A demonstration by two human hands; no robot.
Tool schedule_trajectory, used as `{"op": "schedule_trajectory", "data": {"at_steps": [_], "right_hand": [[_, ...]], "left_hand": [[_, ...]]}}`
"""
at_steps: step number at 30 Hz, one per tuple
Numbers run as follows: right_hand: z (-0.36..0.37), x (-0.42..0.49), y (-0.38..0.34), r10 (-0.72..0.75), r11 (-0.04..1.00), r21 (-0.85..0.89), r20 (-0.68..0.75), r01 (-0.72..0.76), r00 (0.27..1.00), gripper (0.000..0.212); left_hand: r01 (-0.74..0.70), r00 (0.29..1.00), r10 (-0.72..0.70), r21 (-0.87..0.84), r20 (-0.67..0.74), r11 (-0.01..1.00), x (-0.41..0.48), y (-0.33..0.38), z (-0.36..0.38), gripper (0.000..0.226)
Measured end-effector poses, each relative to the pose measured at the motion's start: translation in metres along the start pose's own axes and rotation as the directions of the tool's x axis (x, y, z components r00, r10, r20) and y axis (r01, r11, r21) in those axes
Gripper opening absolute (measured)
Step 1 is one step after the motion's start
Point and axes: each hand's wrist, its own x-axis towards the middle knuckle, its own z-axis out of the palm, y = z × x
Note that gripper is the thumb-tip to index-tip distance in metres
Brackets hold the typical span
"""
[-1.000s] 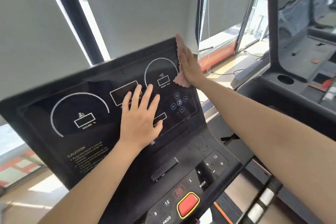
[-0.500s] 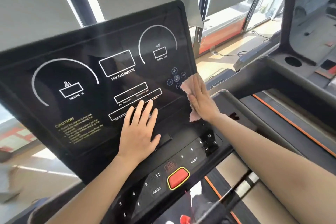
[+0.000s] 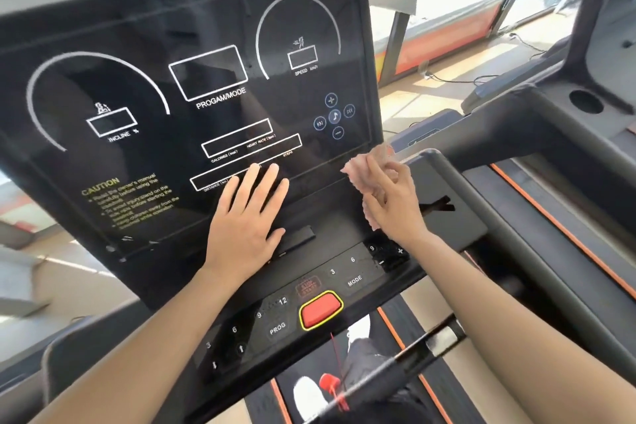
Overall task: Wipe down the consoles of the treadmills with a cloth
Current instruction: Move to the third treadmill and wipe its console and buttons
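Right hand [image 3: 392, 203] pinches the pink cloth [image 3: 370, 170] in its fingers at the console [image 3: 192, 27] panel's lower right edge, left hand [image 3: 246, 220] spread flat mid-frame; judged partway: lower button strip [image 3: 354, 280] and neighbouring treadmill [image 3: 585, 103] apparently remain.

The treadmill console [image 3: 192, 86] is glossy black, printed with white arcs, boxes and lettering, a yellow caution notice [image 3: 129, 201] at its lower left and pale blue round music symbols [image 3: 334, 116] at its right. The cloth [image 3: 373, 170] is pale pink, and the big button [image 3: 320, 310] on the lower panel is red with a yellow rim. The treadmill belt [image 3: 389, 317] is black with orange edge stripes [image 3: 559, 234], and a red clip [image 3: 330, 384] hangs on a red cord.
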Motion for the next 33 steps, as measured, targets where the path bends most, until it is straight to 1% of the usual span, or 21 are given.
{"op": "schedule_trajectory", "data": {"at_steps": [1, 3, 5, 7, 9, 13, 17, 20, 22, 24, 27, 29, 32, 33], "right_hand": [[-0.001, 0.001, -0.003, -0.031, 0.998, 0.057, -0.014, 0.031, 0.999, 0.074], [-0.002, 0.005, -0.008, -0.091, 0.994, 0.059, -0.02, 0.092, 0.996, 0.066], [-0.002, 0.009, -0.005, -0.086, 0.993, 0.086, -0.006, 0.086, 0.996, 0.055], [0.001, 0.014, 0.0, -0.08, 0.995, 0.054, -0.027, 0.082, 0.996, 0.056], [0.005, 0.019, 0.001, -0.112, 0.993, 0.043, -0.031, 0.114, 0.993, 0.056], [0.018, 0.023, -0.01, -0.215, 0.977, 0.004, -0.061, 0.215, 0.975, 0.041], [0.037, 0.013, -0.017, -0.336, 0.938, -0.108, -0.066, 0.328, 0.94, 0.043], [0.048, 0.005, -0.03, -0.408, 0.904, -0.157, -0.045, 0.397, 0.912, 0.049], [0.058, 0.0, -0.045, -0.468, 0.874, -0.151, 0.003, 0.463, 0.884, 0.054], [0.065, -0.005, -0.059, -0.507, 0.854, -0.103, 0.061, 0.51, 0.86, 0.058], [0.064, -0.007, -0.065, -0.544, 0.834, -0.033, 0.116, 0.551, 0.831, 0.064], [0.059, -0.011, -0.063, -0.535, 0.842, -0.036, 0.067, 0.538, 0.842, 0.058], [0.056, -0.014, -0.051, -0.525, 0.838, -0.216, -0.065, 0.502, 0.849, 0.036], [0.057, -0.014, -0.047, -0.526, 0.829, -0.263, -0.069, 0.493, 0.847, 0.036]], "left_hand": [[0.0, 1.0, 0.0, 0.004, -0.01, 1.0, 0.0, 0.0, 0.0, 0.085], [0.009, 0.999, -0.008, 0.01, -0.046, 1.0, -0.003, 0.002, 0.002, 0.082], [0.041, 0.995, -0.039, 0.021, -0.087, 0.999, -0.01, 0.005, 0.004, 0.074], [0.09, 0.99, -0.086, 0.033, -0.111, 0.995, -0.021, 0.008, 0.008, 0.067], [0.14, 0.985, -0.136, 0.031, -0.111, 0.99, -0.033, 0.013, 0.01, 0.064], [0.255, 0.962, -0.256, -0.023, -0.098, 0.967, -0.053, 0.029, 0.014, 0.062], [0.367, 0.928, -0.371, -0.076, -0.043, 0.927, -0.068, 0.043, 0.013, 0.065], [0.43, 0.897, -0.44, -0.166, -0.028, 0.887, -0.075, 0.051, 0.008, 0.062], [0.431, 0.892, -0.451, -0.241, -0.033, 0.87, -0.079, 0.054, 0.003, 0.058], [0.405, 0.895, -0.443, -0.309, -0.06, 0.86, -0.077, 0.054, -0.001, 0.054], [0.369, 0.893, -0.438, -0.388, -0.105, 0.845, -0.064, 0.047, -0.006, 0.05], [0.322, 0.903, -0.407, -0.411, -0.136, 0.853, -0.05, 0.043, -0.008, 0.05], [0.241, 0.928, -0.332, -0.404, -0.171, 0.882, -0.032, 0.044, -0.002, 0.052], [0.225, 0.934, -0.312, -0.393, -0.173, 0.892, -0.028, 0.045, 0.0, 0.052]]}}
